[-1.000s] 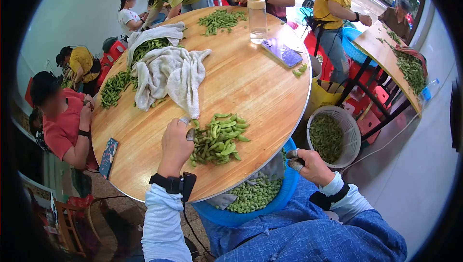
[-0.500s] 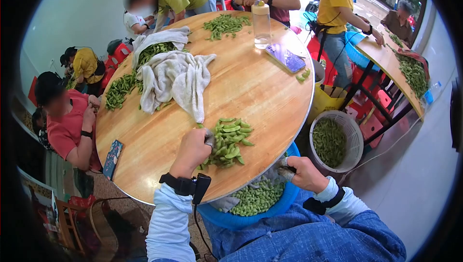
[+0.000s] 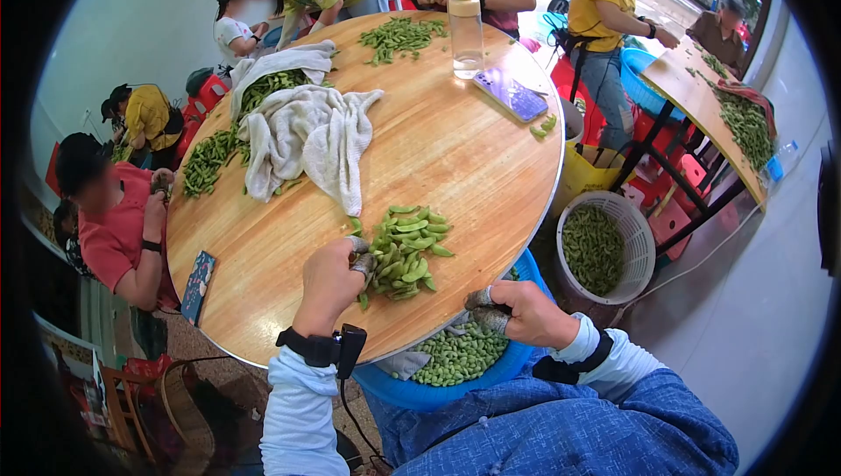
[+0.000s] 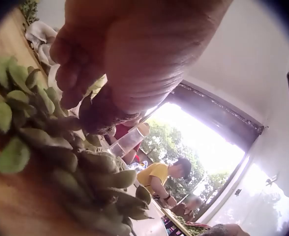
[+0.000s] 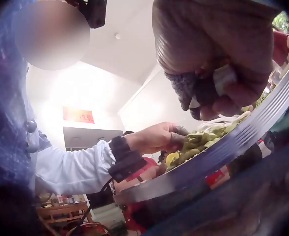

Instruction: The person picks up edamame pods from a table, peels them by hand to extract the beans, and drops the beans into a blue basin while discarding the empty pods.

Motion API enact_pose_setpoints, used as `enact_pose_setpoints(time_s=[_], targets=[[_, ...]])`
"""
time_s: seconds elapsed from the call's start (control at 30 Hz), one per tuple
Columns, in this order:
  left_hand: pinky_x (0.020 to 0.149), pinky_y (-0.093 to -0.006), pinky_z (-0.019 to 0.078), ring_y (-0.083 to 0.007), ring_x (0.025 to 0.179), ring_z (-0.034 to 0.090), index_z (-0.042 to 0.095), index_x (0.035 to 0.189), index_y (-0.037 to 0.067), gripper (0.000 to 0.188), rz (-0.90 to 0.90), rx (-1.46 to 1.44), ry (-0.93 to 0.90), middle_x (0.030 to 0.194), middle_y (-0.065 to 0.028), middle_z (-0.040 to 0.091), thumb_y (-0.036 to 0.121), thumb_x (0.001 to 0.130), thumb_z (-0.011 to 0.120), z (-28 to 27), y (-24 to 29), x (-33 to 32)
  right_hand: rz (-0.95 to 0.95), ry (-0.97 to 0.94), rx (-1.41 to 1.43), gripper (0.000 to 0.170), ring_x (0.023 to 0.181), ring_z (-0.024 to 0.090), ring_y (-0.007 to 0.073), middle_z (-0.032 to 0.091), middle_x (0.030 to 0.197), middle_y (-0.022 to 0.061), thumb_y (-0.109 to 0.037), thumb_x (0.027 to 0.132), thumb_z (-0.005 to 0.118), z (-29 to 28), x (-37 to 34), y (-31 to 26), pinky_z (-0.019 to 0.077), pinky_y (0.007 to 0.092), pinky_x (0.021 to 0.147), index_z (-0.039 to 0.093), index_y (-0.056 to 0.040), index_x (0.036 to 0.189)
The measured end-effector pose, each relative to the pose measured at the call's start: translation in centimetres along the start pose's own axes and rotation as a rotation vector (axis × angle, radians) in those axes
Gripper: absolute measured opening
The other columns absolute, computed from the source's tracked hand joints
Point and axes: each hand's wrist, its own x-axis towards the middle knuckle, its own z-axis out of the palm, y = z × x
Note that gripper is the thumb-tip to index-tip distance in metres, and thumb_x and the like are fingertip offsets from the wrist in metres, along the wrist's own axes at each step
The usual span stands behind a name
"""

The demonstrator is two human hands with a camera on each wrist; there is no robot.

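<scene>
Green pods (image 3: 407,250) sit piled on the counter (image 3: 455,156). I see my right hand (image 3: 526,313) has come nearer them, so maybe both can work together. My left hand (image 3: 331,275) is at their left edge. Both have bent fingers; I can't tell if they hold anything.

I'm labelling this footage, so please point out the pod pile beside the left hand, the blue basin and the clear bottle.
Pod pile (image 3: 408,253), head view: middle of the heap.
Blue basin (image 3: 399,391), head view: near-side wall.
Clear bottle (image 3: 466,42), head view: middle of its body.
</scene>
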Motion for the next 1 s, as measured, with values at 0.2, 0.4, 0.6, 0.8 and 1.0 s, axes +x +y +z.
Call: enact_pose_setpoints(time_s=[0.2,0.4,0.6,0.8,1.0], targets=[[0.056,-0.0293,0.0455,-0.0198,0.061,0.06,0.064,0.089,0.003,0.018,-0.024,-0.246,0.187,0.07,-0.0119,0.063,0.008,0.072,0.062,0.0,-1.3,-1.0,0.038,-0.013,0.022,0.019,0.079,0.061,0.0297,0.061,0.085,0.0189,-0.006,0.078,0.059,0.1,0.2,-0.6,0.0468,0.0328,0.068,0.059,0.0006,0.096],[0.056,-0.0234,0.0455,-0.0105,0.058,0.057,0.061,0.091,-0.001,0.018,-0.044,-0.351,0.292,0.069,-0.0064,0.063,0.0,0.073,0.062,-1.0,-1.1,-2.1,0.031,0.0,0.05,0.022,0.078,0.061,0.0272,0.061,0.085,0.0186,-0.009,0.08,0.06,0.7,0.6,-1.0,0.047,0.0318,0.069,0.057,0.0017,0.099],[0.055,-0.0243,0.0468,-0.013,0.06,0.059,0.06,0.087,-0.002,0.014,-0.032,-0.462,0.175,0.071,-0.0086,0.063,-0.001,0.073,0.062,-0.3,1.8,-4.9,0.082,-0.038,0.162,0.028,0.07,0.058,0.0251,0.059,0.078,0.0157,-0.01,0.081,0.06,1.3,2.5,-3.3,0.0455,0.0319,0.064,0.054,-0.0008,0.106],[0.057,-0.0248,0.0473,-0.0124,0.061,0.06,0.061,0.087,-0.003,0.015,0.261,-0.21,0.021,0.069,-0.0097,0.063,-0.001,0.072,0.063,1.0,4.2,-7.2,-0.055,-0.02,0.096,0.021,0.07,0.058,0.0262,0.058,0.077,0.0155,-0.009,0.08,0.06,3.3,4.2,-2.1,0.0454,0.0315,0.063,0.057,-0.0014,0.099],[0.066,-0.0284,0.0495,-0.0188,0.074,0.062,0.057,0.103,-0.002,0.026,-0.014,-0.861,0.177,0.085,-0.0099,0.063,0.001,0.077,0.059,2.8,3.6,-8.6,-0.092,0.157,0.229,0.018,0.072,0.06,0.0273,0.06,0.077,0.015,-0.004,0.078,0.061,3.4,3.4,-3.9,0.047,0.0308,0.064,0.06,-0.0004,0.096]])
